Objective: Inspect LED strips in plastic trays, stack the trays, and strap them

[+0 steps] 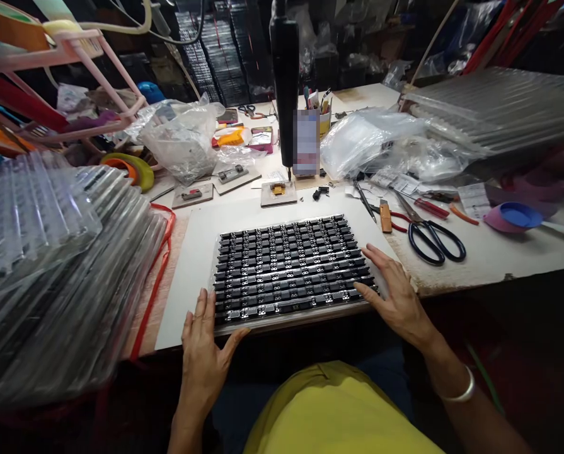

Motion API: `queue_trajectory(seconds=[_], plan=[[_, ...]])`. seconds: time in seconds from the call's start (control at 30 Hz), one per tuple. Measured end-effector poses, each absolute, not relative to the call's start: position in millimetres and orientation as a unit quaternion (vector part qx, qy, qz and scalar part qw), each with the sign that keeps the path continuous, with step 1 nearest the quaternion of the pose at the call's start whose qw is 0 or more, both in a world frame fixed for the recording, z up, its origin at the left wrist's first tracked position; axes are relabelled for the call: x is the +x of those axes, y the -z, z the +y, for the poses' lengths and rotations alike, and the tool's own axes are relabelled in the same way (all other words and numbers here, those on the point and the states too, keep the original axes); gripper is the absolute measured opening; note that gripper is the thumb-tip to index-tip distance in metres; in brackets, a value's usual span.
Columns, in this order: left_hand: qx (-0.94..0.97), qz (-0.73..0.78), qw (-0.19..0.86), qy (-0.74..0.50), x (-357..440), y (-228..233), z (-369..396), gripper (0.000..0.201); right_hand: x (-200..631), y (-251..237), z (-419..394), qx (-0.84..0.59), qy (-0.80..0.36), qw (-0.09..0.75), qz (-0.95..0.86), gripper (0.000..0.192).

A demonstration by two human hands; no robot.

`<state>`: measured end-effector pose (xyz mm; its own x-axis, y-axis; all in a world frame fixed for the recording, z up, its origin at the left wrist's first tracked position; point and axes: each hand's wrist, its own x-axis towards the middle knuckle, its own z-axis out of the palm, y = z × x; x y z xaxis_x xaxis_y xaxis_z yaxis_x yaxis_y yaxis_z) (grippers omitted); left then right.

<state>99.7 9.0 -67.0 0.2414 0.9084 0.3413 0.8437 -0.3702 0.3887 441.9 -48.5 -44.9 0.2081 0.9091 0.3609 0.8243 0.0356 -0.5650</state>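
The tray of black parts (pixel 288 268) lies on the white board (pixel 191 252), at its near edge. The left hand (pixel 205 347) is open and flat, touching the tray's near left corner. The right hand (pixel 395 293) is open too, fingers spread on the tray's right edge. Black scissors (pixel 435 243) lie to the right of the tray.
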Motion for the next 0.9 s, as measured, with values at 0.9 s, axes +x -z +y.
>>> queue_trajectory(seconds=[0.9], plan=[[0.772, 0.561, 0.036, -0.297, 103, 66, 2, 0.084, 432, 58, -62, -0.677, 0.068, 0.305, -0.666, 0.068]])
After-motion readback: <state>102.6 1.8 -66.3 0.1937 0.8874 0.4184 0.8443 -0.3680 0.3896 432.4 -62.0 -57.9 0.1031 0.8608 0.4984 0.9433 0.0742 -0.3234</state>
